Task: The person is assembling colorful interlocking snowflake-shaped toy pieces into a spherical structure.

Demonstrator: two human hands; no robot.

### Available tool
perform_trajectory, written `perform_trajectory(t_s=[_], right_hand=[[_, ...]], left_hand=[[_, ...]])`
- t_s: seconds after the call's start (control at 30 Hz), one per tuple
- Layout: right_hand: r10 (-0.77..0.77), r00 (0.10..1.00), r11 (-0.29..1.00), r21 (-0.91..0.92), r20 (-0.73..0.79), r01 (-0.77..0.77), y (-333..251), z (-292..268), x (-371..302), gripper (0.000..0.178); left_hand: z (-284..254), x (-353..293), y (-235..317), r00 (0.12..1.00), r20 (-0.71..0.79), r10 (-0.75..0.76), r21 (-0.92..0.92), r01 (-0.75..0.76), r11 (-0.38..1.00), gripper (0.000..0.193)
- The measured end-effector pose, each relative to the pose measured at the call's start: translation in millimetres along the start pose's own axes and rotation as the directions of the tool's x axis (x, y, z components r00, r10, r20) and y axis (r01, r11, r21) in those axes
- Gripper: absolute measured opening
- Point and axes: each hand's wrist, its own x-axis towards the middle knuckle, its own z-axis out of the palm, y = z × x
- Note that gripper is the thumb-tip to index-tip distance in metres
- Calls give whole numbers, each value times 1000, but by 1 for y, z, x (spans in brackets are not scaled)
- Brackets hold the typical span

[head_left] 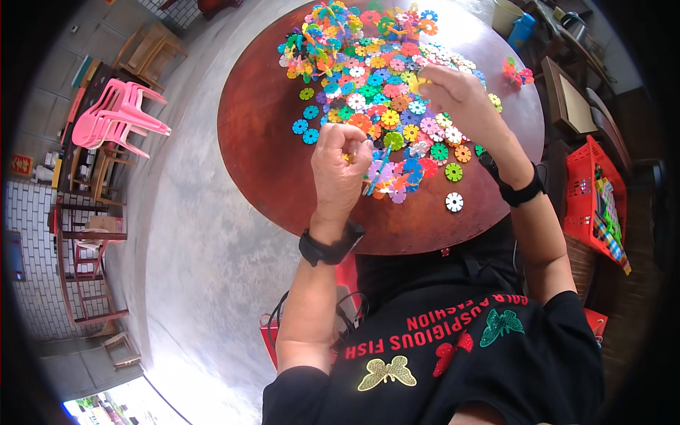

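My left hand [338, 166] is closed near the front of the round table, its fingers curled around a yellow snowflake disc, of which only a bit shows. Just right of it sits a cluster of interlocked discs [399, 180] in purple, blue, orange and red; whether the hand touches it, I cannot tell. Farther right, my right hand [464, 103] is raised over the pile, thumb and fingers pinching a yellow snowflake disc [416, 84]. Loose slotted plastic discs [392, 91] of many colours spread under and between both hands. A white disc [454, 202] lies apart near the front edge.
The brown round table [262, 142] carries built clusters [333, 32] at its far side and a small one [517, 73] at right. A red basket [584, 195] of toys stands right of the table. Pink stacked chairs [117, 117] are far left.
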Motion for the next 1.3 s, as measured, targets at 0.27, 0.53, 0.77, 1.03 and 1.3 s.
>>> perform_trajectory(t_s=[0.27, 0.53, 0.77, 1.03, 1.3], right_hand=[[-199, 977, 869, -446, 81, 214, 20, 14, -14, 26], [-403, 865, 846, -238, 300, 477, -25, 39, -27, 16], [-308, 913, 897, -240, 267, 372, -23, 38, -26, 22], [-231, 894, 902, -258, 385, 345, -28, 39, -22, 20], [-580, 736, 770, -60, 350, 635, -8, 41, -9, 18]], left_hand=[[3, 2, -2, 1000, 5, 19, -70, -19, 997, 14], [4, 4, -2, 986, 21, 163, -15, -163, 986, 7], [4, 0, 8, 953, 173, 251, 105, -271, 957, 36], [10, -3, 8, 954, 201, 224, 255, -272, 928, 36], [9, 1, 0, 936, 257, 239, 86, -268, 960, 24]])
